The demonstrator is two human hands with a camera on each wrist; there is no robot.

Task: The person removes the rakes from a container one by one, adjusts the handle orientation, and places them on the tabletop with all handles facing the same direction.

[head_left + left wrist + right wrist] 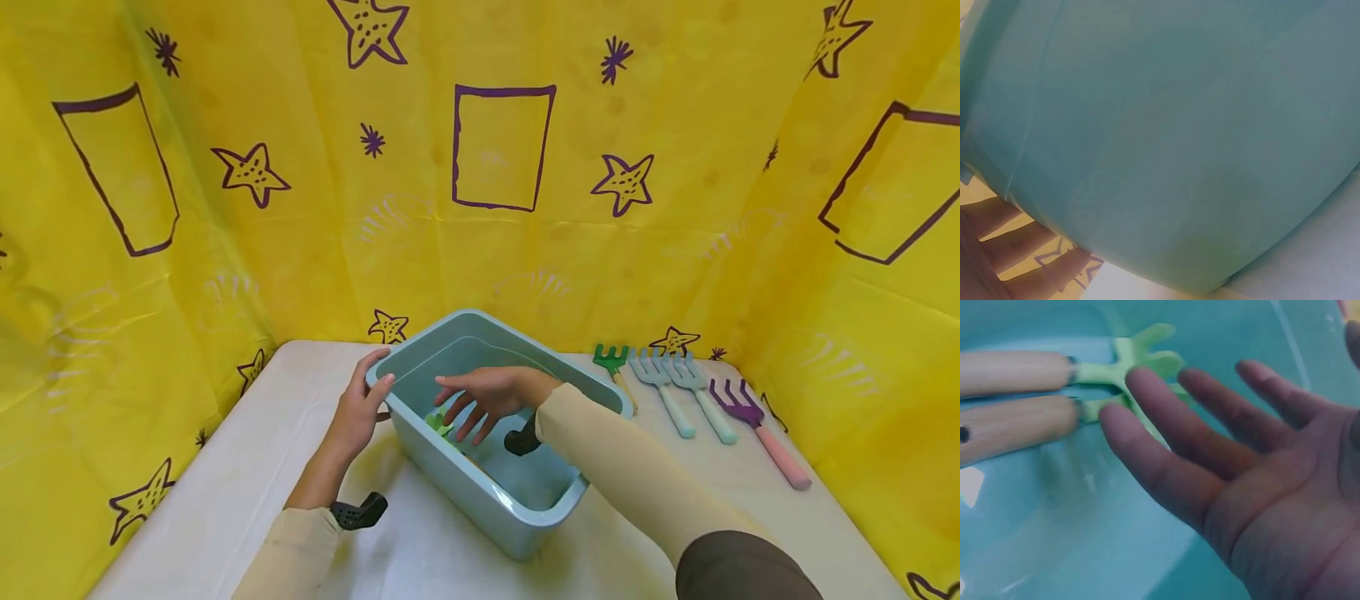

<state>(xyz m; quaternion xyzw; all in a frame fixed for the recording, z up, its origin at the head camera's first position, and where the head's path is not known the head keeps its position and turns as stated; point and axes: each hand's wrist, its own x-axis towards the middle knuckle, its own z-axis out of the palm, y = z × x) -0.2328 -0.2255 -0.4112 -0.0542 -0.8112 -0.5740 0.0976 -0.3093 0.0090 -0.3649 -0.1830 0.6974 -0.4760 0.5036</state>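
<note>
A light blue plastic tub (453, 475) stands at an angle on the white surface. My left hand (358, 408) holds its left corner, thumb over the rim and fingers along the outside; the left wrist view shows those fingers (1019, 244) against the tub wall. Inside the tub is my right hand (483, 397), fingers spread and holding nothing. Beneath it lie two small green hand rakes (1124, 359) with wooden handles (1013, 372), side by side on the tub floor. The fingers partly cover the rake heads, and whether they touch cannot be told.
Right of the tub lie a green rake (611, 358), two pale blue forks (654, 375) and a purple fork (742, 412) with a pink handle. Yellow patterned cloth (495, 250) walls the white table (225, 450) on three sides.
</note>
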